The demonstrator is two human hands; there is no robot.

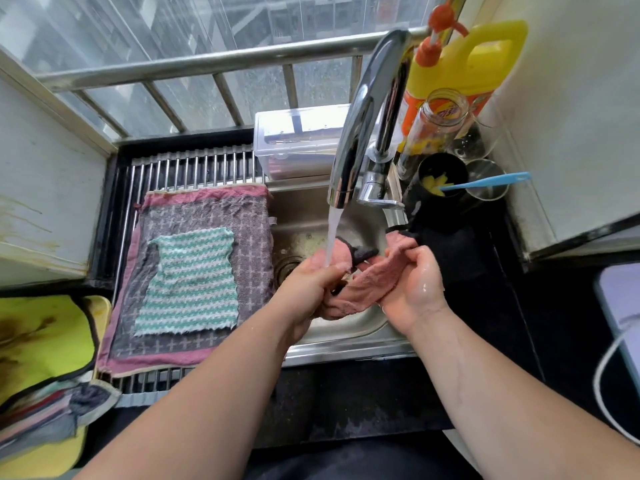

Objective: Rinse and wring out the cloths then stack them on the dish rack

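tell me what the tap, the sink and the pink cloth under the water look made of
The tap looks like polished chromed metal: mirror reflections run along its curve. The sink is likely stainless steel, brushed grey with a duller sheen. The pink cloth is soft fabric, perhaps terry or microfibre: it folds limply and looks fuzzy and wet.

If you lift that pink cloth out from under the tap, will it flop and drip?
Probably floppy: the pink cloth sags and bunches between the left hand and right hand. Likely heavy for its size and drippy, since water from the tap runs onto it. Maybe slippery too; both hands look wet.
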